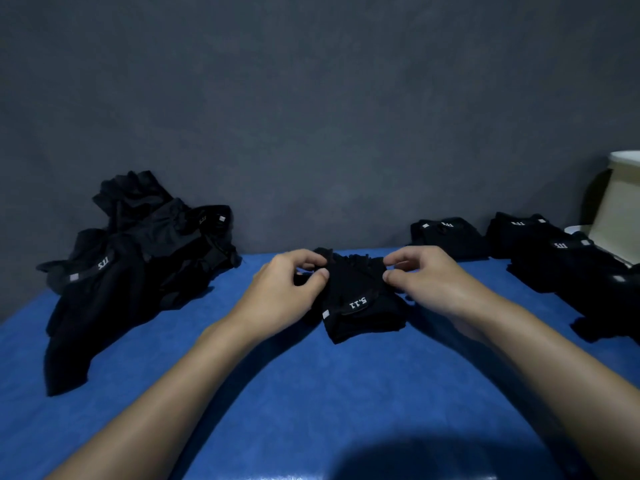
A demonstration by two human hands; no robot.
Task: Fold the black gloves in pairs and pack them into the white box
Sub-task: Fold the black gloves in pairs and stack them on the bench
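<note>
A black glove pair with a white "5.11" wrist label lies in the middle of the blue table. My left hand pinches its far left edge between thumb and fingers. My right hand pinches the far right edge the same way. A loose pile of unfolded black gloves sits at the left. Several folded pairs lie in rows at the right. The white box stands at the far right edge, only partly in view.
A dark grey wall rises right behind the table's far edge. Bare blue surface stretches in front of the glove pair, between my forearms. A dark shadow falls on the table near the bottom edge.
</note>
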